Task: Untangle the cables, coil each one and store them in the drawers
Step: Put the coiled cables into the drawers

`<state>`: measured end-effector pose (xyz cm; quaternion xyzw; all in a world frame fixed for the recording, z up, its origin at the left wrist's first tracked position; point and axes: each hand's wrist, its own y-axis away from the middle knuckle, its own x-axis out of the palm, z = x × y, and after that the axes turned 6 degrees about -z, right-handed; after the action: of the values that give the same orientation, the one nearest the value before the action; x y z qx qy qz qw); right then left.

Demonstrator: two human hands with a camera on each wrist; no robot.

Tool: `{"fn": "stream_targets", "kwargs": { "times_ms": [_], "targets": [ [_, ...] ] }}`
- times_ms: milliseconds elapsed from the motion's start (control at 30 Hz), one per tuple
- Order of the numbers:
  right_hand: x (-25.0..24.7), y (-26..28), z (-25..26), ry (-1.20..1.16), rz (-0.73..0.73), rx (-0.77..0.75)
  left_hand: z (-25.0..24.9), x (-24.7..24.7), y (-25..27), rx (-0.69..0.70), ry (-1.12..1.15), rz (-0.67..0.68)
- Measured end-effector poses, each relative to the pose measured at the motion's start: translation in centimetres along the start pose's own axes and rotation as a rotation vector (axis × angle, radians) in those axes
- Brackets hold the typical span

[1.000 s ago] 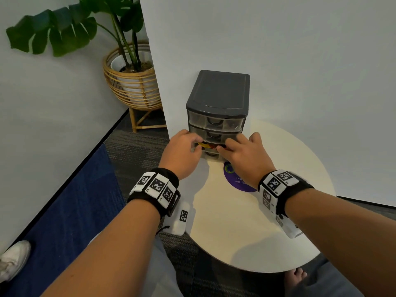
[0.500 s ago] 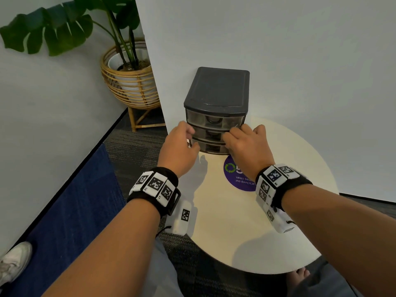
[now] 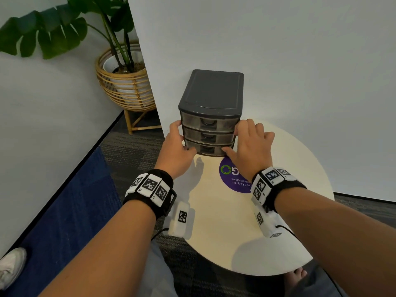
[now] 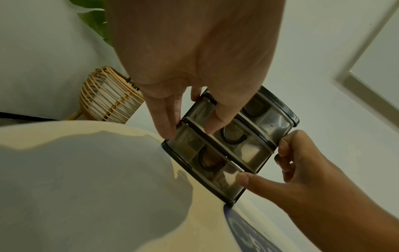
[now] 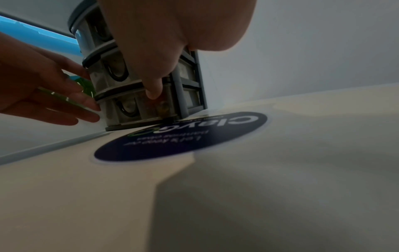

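A dark grey three-drawer unit [image 3: 211, 91] stands on the round cream table [image 3: 225, 232] against the white wall, with all three smoky drawers pushed in. My left hand [image 3: 181, 140] lies along its left side, fingers straight, thumb on the front of the bottom drawer [image 3: 209, 149]. My right hand [image 3: 235, 138] rests on the right side, its thumb pressing the same drawer front. In the right wrist view an orange-red cable [image 5: 159, 102] shows dimly through the bottom drawer of the unit [image 5: 134, 95]. Whatever the other drawers hold is hidden.
A round purple sticker [image 3: 233, 179] lies on the table just in front of the unit. A potted plant in a rattan basket [image 3: 126, 88] stands on the floor at the left. Blue carpet [image 3: 64, 211] and a white shoe [image 3: 10, 266] are at lower left.
The bottom drawer stood open with a yellow-red cable showing; it is now pushed shut. Both hands have spread from the drawer's front out to the unit's sides.
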<state>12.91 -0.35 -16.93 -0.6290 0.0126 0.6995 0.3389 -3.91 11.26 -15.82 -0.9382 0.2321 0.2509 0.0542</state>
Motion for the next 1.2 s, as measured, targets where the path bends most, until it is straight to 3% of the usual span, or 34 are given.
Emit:
{"fn": "stream_targets", "kwargs": {
  "times_ms": [267,467,533,667,1033,1200],
  "targets": [
    [-0.3,-0.1,-0.2,-0.051,0.030,0.019,0.3,0.3,-0.3,-0.010,0.041,0.007],
    [-3.1,-0.9,-0.5,-0.286,-0.237,-0.095,-0.1,-0.2,-0.4,-0.089,0.176,0.015],
    [-4.1,-1.5,-0.2,-0.289,-0.192,-0.140,-0.3,-0.3,-0.4,-0.089,0.198,0.025],
    [-3.9,-2.5,0.2,0.003,0.053,-0.317,-0.3,-0.3,-0.1,-0.065,0.233,0.053],
    [-2.2,-3.1,0.1,0.047,0.011,-0.327,-0.3,-0.4,0.0,-0.064,0.252,0.103],
    [-3.0,-3.5,0.4,-0.104,0.052,-0.266,-1.0,-0.3,0.3,0.059,0.217,0.005]
  ]
}}
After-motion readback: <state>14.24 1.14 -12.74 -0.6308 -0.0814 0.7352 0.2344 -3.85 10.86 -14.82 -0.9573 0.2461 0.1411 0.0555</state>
